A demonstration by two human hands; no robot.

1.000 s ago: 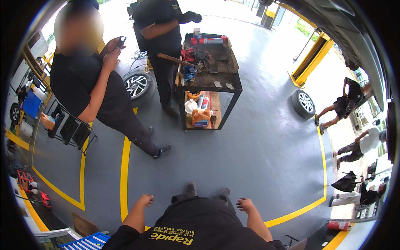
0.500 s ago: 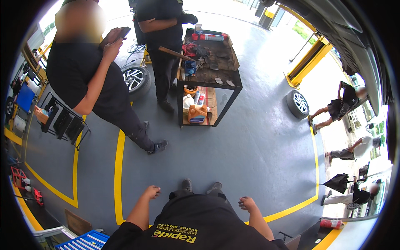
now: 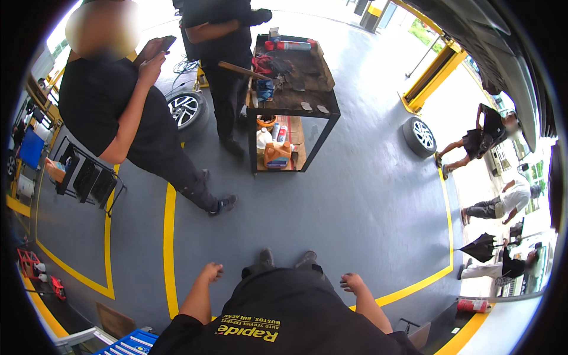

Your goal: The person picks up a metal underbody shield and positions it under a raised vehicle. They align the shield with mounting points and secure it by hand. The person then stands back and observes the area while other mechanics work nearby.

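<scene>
My left hand (image 3: 211,272) hangs beside my body over the grey floor, its fingers loosely bent and apart with nothing seen in them. On the other side, my right hand (image 3: 351,283) hangs the same way, also bare of any object. Neither touches anything. Some way in front stands a black two-level cart (image 3: 322,112). On its top lie a red-and-silver can (image 3: 293,45), a wooden handle (image 3: 244,70), a blue item (image 3: 264,90) and small flat pale pieces (image 3: 322,109). An orange jug (image 3: 277,156) stands on the lower shelf.
One co-worker (image 3: 112,100) holds a phone at the left; another person (image 3: 220,65) in dark gloves stands behind the cart. Wheels (image 3: 419,137) lie on the floor near a yellow lift post (image 3: 433,78). A black rack (image 3: 89,180) is at left; blue drawers (image 3: 133,343) are below.
The view has shifted slightly, so the cart and co-workers sit a little further left and higher. Both my hands stay hanging at my sides. Passers-by at the right have moved a little.
</scene>
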